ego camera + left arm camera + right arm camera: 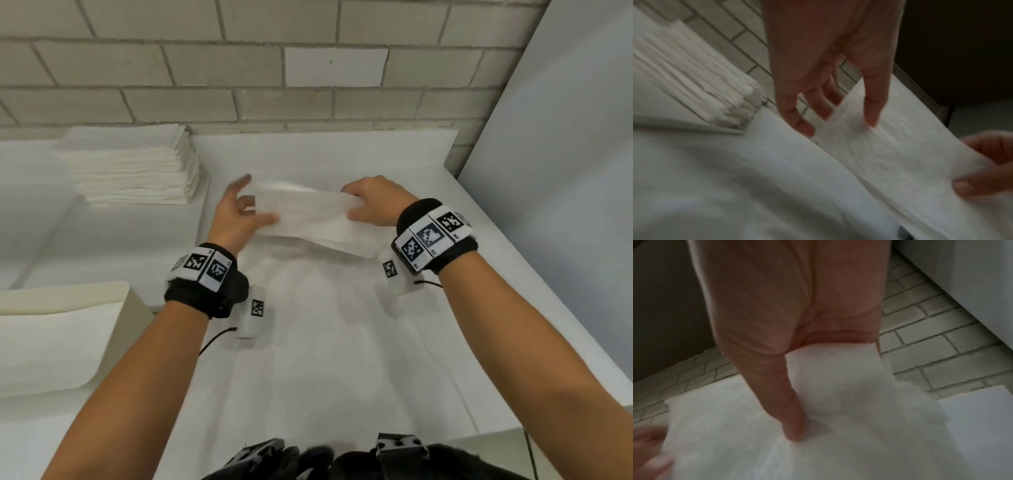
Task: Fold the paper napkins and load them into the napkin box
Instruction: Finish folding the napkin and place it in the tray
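A white sheet-covered table (308, 359) was seen pushed against a pale grey brick wall (239, 75), with a plain white panel (565, 137) standing to the right of the wall. A folded paper napkin (308, 219) was held just above the table, in front of the wall. Its right end was pinched by the right hand (373, 202), thumb on top. Its left end was touched by the thumb of the left hand (239, 212), fingers spread and loose, not closed. A stack of napkins (133, 168) was set on the table against the wall, left of the held napkin. A cream box (68, 335) was seen nearer than the stack, at the left edge. Motion blur was noted in both wrist views.
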The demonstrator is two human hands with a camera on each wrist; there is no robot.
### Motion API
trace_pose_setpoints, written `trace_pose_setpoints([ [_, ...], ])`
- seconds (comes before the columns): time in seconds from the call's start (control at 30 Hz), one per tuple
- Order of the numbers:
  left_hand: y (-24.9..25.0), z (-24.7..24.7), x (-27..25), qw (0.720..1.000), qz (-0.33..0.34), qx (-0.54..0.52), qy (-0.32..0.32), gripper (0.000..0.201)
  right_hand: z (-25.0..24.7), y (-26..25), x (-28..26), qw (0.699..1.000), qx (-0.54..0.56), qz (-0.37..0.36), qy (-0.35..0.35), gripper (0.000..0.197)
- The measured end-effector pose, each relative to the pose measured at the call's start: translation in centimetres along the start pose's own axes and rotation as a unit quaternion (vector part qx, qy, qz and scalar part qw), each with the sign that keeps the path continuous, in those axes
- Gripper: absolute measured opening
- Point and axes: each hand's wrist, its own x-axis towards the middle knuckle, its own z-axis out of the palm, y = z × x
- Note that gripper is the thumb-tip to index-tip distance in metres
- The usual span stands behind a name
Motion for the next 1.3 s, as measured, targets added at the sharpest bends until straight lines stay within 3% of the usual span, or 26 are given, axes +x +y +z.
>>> trace_pose_setpoints([
  [0.1, -0.7, -0.5, -1.0, 0.993, -0.014, 0.094, -0.073, 0.042, 0.1, -0.6, -0.1, 1.000, -0.023, -0.005, -0.009, 0.025],
  [0.17, -1.3, -0.6, -1.7, 0.995, -0.037, 0.063, -0.069, 0.024, 0.5, -0.7, -0.2, 1.000, 0.028, -0.005, -0.002, 0.017],
  [0.23, -2.3, -1.4, -1.7, 0.997, -0.070, -0.005, -0.044, 0.025, 1.1, -0.1, -0.5, 0.992, 0.123, 0.004, 0.017, 0.015],
  [0.3, -3.0, -2.4, -1.6, 0.996, -0.081, -0.028, -0.032, 0.041, 2.4, 1.1, -0.9, 0.968, 0.245, 0.032, 0.047, 0.014],
  [0.37, -4.0, -3.0, -1.7, 0.994, -0.095, -0.033, -0.034, 0.053, 4.6, 2.2, -1.4, 0.922, 0.377, 0.071, 0.059, 0.014],
  [0.43, -4.4, -2.8, -2.1, 0.992, -0.112, -0.040, -0.038, 0.048, 6.9, 2.9, -1.8, 0.878, 0.463, 0.109, 0.052, 0.014],
  [0.57, -4.9, -1.7, -2.7, 0.994, -0.100, 0.000, -0.033, 0.043, 9.6, 2.6, -1.9, 0.843, 0.517, 0.147, 0.035, 0.044],
  [0.7, -5.1, -1.1, -2.5, 0.996, -0.082, 0.013, -0.028, 0.031, 10.4, 2.2, -1.8, 0.820, 0.551, 0.141, 0.059, 0.047],
  [0.83, -4.7, -1.2, -2.5, 0.999, -0.037, 0.022, -0.005, 0.026, 10.1, 2.3, -1.8, 0.817, 0.556, 0.110, 0.105, 0.030],
  [1.03, -5.2, -1.1, -2.7, 0.997, -0.049, 0.048, -0.038, 0.039, 11.0, 2.5, -2.1, 0.828, 0.544, 0.101, 0.097, 0.035],
  [1.17, -4.5, -0.9, -2.5, 0.996, -0.039, 0.078, -0.034, 0.027, 11.0, 2.3, -2.0, 0.819, 0.552, 0.100, 0.119, 0.028],
  [1.3, -4.2, -0.9, -2.2, 0.994, -0.049, 0.089, -0.043, 0.027, 10.5, 2.5, -1.6, 0.815, 0.560, 0.087, 0.124, 0.028],
])
